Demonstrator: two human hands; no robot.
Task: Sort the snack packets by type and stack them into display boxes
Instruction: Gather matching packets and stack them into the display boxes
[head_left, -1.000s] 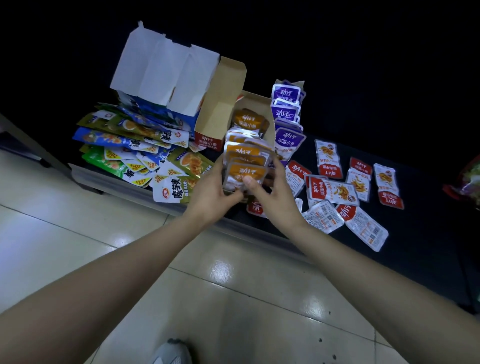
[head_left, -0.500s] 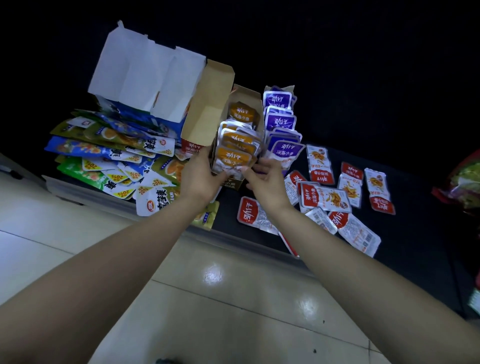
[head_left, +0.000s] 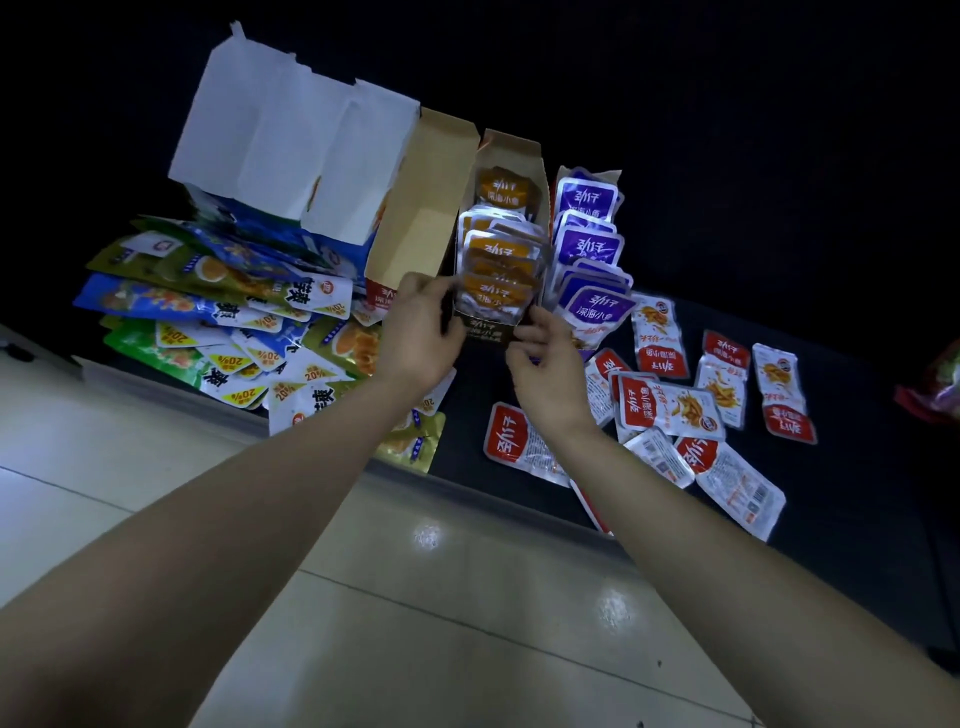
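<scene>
Clasped from both sides, the narrow display box (head_left: 485, 330) sits between the person's hands at its near end. The left hand (head_left: 421, 332) curls round the front left corner, and the right hand (head_left: 545, 374) pinches the front right corner with bent fingers and thumb. Whether the fingertips also touch the nearest packet cannot be told.

Orange packets (head_left: 498, 254) fill the box in an overlapping row from back to front. Just to its right, purple packets (head_left: 589, 244) stand in a second row, touching the box wall. Red packets (head_left: 665, 405) lie loose and flat on the dark tabletop (head_left: 857, 493), near the right wrist and out to the right.

Left of the display box, a brown carton (head_left: 421, 208) stands open. Beyond it is a white carton (head_left: 291, 145) with raised flaps. A heap of larger chip bags (head_left: 223, 312) in blue, green and yellow spreads to the table's near edge.

Below, a pale tiled floor (head_left: 363, 597) shines with reflected light. The room behind the table is black.
</scene>
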